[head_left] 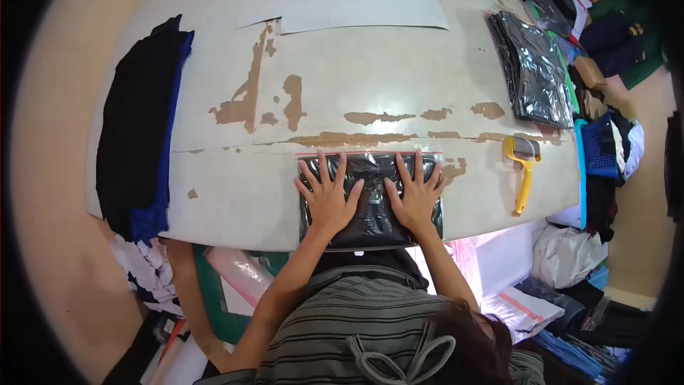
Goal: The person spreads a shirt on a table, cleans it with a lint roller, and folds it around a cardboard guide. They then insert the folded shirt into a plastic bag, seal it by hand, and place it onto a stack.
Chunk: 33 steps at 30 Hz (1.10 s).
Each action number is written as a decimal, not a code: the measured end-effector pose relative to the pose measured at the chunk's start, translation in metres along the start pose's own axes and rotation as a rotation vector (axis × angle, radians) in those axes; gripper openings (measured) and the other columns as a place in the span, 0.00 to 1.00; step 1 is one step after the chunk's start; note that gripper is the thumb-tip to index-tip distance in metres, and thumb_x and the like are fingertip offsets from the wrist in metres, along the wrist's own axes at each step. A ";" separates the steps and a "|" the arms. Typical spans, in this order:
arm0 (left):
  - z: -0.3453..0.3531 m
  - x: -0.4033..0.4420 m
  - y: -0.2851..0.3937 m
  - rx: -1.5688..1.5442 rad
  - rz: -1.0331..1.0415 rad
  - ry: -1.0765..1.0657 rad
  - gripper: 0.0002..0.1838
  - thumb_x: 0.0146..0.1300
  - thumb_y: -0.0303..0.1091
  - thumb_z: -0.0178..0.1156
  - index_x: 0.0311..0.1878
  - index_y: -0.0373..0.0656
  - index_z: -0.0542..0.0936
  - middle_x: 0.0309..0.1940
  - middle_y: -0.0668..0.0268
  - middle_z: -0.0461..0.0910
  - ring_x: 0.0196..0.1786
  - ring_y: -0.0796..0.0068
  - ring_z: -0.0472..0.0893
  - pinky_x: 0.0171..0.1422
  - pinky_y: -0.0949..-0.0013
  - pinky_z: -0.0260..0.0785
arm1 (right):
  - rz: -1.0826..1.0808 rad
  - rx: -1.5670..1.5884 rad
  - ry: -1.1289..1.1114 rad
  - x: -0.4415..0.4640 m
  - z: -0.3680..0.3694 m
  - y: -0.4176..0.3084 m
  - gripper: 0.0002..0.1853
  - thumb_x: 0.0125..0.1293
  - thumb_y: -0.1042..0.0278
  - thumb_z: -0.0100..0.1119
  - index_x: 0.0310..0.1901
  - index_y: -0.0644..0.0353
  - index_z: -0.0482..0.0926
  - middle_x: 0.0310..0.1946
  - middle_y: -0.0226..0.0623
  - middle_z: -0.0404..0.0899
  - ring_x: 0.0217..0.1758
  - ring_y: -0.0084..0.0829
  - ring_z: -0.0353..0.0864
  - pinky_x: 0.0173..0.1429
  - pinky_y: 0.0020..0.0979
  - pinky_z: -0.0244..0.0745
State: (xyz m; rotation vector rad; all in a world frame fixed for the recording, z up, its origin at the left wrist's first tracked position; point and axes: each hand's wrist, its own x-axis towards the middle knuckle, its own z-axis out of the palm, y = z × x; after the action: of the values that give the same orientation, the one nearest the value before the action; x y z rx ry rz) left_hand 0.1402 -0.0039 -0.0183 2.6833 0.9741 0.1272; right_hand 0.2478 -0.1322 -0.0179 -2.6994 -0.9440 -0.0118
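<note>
Flat on the table by its front edge lies a clear plastic bag with a folded black garment inside. A red strip runs along the bag's far edge. My left hand rests palm down on the left half of the bag, fingers spread. On the right half, my right hand lies flat in the same way, thumb pointing inward. Both hands touch the plastic, and neither grips anything. Between the thumbs the shiny plastic shows some wrinkles.
A yellow-handled lint roller lies to the right. Several bagged dark garments are stacked at the far right. Black and blue garments lie along the left edge. A white sheet is at the back of the worn table. A blue basket stands beyond the right edge.
</note>
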 end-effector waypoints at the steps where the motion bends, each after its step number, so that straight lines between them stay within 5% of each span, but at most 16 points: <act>1: -0.002 -0.002 -0.006 -0.173 -0.022 0.038 0.34 0.59 0.53 0.49 0.66 0.49 0.56 0.67 0.48 0.43 0.67 0.35 0.41 0.63 0.34 0.36 | 0.008 0.044 -0.053 -0.002 -0.003 0.004 0.28 0.58 0.45 0.49 0.61 0.35 0.63 0.67 0.35 0.49 0.68 0.59 0.38 0.62 0.65 0.30; 3: 0.013 0.000 -0.030 -0.829 -0.044 0.322 0.32 0.58 0.42 0.56 0.62 0.40 0.59 0.64 0.48 0.50 0.66 0.46 0.51 0.67 0.51 0.43 | 0.007 0.091 -0.096 0.003 -0.010 0.015 0.28 0.58 0.45 0.49 0.61 0.36 0.63 0.67 0.35 0.49 0.68 0.59 0.37 0.63 0.64 0.28; 6: -0.007 0.006 -0.059 -0.812 -0.298 0.437 0.25 0.57 0.42 0.57 0.54 0.39 0.67 0.55 0.53 0.63 0.58 0.57 0.62 0.63 0.60 0.52 | 0.114 0.238 0.078 0.026 -0.016 0.025 0.17 0.58 0.50 0.51 0.47 0.44 0.76 0.47 0.31 0.72 0.56 0.38 0.63 0.61 0.49 0.42; 11: 0.007 0.038 -0.090 -0.761 -0.507 0.225 0.19 0.57 0.49 0.55 0.40 0.42 0.78 0.38 0.63 0.78 0.48 0.65 0.71 0.57 0.63 0.57 | -0.323 0.346 -0.139 0.095 -0.015 -0.014 0.15 0.55 0.54 0.54 0.41 0.50 0.80 0.45 0.39 0.73 0.54 0.43 0.65 0.60 0.46 0.52; 15: 0.012 0.048 -0.091 -0.930 -0.482 0.280 0.12 0.55 0.41 0.59 0.35 0.42 0.78 0.29 0.67 0.80 0.33 0.75 0.78 0.45 0.71 0.65 | -0.574 0.247 -0.653 0.132 0.014 -0.066 0.16 0.58 0.52 0.53 0.39 0.54 0.80 0.33 0.41 0.79 0.40 0.39 0.74 0.50 0.46 0.62; 18: 0.005 0.047 -0.084 -0.938 -0.511 0.293 0.11 0.55 0.39 0.59 0.36 0.42 0.78 0.29 0.66 0.80 0.34 0.76 0.78 0.42 0.73 0.67 | -0.609 0.498 -0.850 0.146 0.037 -0.084 0.16 0.58 0.52 0.54 0.36 0.57 0.80 0.26 0.39 0.78 0.30 0.31 0.74 0.40 0.35 0.68; 19: 0.005 0.045 -0.084 -0.967 -0.499 0.290 0.12 0.55 0.40 0.59 0.37 0.42 0.78 0.30 0.66 0.80 0.35 0.75 0.78 0.43 0.73 0.67 | -0.613 0.608 -0.841 0.148 0.043 -0.085 0.15 0.57 0.54 0.56 0.33 0.59 0.79 0.22 0.32 0.77 0.26 0.22 0.71 0.34 0.26 0.67; 24: 0.008 0.045 -0.080 -0.780 -0.485 0.269 0.16 0.55 0.48 0.58 0.38 0.45 0.79 0.32 0.64 0.81 0.39 0.71 0.80 0.46 0.70 0.66 | -0.690 0.714 -1.031 0.160 0.056 -0.081 0.12 0.56 0.59 0.57 0.31 0.60 0.79 0.22 0.23 0.75 0.26 0.18 0.69 0.34 0.25 0.66; 33: 0.008 0.046 -0.071 -0.668 -0.494 0.311 0.17 0.55 0.49 0.57 0.32 0.43 0.81 0.24 0.65 0.81 0.30 0.70 0.79 0.43 0.66 0.63 | -0.901 0.413 -0.986 0.171 0.059 -0.087 0.15 0.57 0.58 0.54 0.31 0.64 0.77 0.21 0.36 0.75 0.28 0.26 0.71 0.35 0.31 0.66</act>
State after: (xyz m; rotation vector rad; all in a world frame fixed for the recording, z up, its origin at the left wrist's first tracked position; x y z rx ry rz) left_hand 0.1334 0.0758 -0.0474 1.7975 1.3581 0.6490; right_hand 0.3238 0.0528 -0.0343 -1.6084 -2.0345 1.2313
